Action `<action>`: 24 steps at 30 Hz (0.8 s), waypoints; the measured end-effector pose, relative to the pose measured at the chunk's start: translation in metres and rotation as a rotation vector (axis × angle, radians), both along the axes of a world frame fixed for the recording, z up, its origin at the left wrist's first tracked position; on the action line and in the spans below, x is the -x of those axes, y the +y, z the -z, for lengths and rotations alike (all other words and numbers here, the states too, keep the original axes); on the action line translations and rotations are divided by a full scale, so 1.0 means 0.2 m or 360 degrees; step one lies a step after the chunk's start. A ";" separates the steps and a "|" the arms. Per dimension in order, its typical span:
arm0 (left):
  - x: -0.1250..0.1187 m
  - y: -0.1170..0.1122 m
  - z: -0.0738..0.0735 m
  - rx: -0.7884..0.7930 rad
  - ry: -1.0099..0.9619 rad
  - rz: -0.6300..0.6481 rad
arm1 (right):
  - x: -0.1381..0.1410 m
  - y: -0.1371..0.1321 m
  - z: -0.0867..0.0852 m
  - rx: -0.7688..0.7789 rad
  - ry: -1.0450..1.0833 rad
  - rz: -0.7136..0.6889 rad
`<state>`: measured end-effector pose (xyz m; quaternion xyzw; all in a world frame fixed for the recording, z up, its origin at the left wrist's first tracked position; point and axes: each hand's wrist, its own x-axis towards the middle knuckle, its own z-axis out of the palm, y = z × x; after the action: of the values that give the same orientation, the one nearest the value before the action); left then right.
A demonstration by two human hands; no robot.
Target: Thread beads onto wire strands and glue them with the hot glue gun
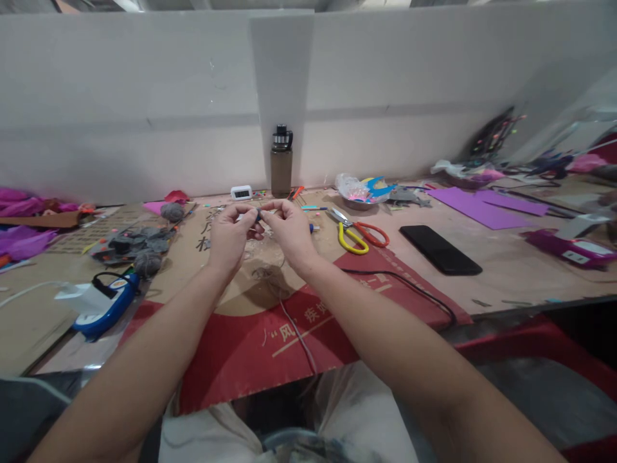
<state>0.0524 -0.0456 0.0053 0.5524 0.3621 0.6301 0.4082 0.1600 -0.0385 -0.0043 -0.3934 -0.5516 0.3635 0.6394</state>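
My left hand (232, 235) and my right hand (288, 230) meet over the cardboard sheet, fingertips pinched together. Between them is a small dark piece (259, 216), mostly covered by the fingers; its kind is too small to tell. A thin light cord (296, 325) trails below the hands across the red printed part of the cardboard (226, 350). Just right of my right hand shows the blue end of some tool (314, 228), its rest hidden. Scissors (354, 235) with one yellow and one red handle lie farther right, slightly apart.
A water bottle (281, 164) and small white clock (241, 193) stand by the wall. Right are a bowl (361, 203), black phone (439, 249), purple sheets (479, 207) and black cable (409, 280). Left are a blue power strip (108, 315) and grey yarn balls (147, 263).
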 end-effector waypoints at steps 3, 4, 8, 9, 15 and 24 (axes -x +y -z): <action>0.01 0.00 -0.02 0.0072 -0.0006 0.0127 | -0.01 0.01 0.00 -0.0023 0.0008 -0.0005; 0.01 0.00 -0.02 0.0091 0.0008 0.0171 | -0.02 0.01 0.00 -0.0024 0.0021 0.0004; 0.03 0.02 -0.02 0.0167 0.0068 0.0312 | -0.04 0.01 -0.01 0.0002 0.0042 0.0013; 0.03 0.02 -0.02 0.0179 0.0068 0.0333 | -0.04 0.01 -0.01 0.0015 0.0042 0.0009; 0.05 0.02 -0.04 0.0251 0.0018 0.0436 | -0.05 0.00 -0.03 0.0078 0.0093 -0.0036; 0.08 0.06 -0.03 0.0247 0.0096 0.0280 | -0.06 0.01 -0.01 0.0235 0.0060 -0.0035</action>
<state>0.0364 -0.0342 0.0109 0.5676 0.3721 0.5451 0.4923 0.1714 -0.0372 -0.0017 -0.4265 -0.5154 0.4174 0.6150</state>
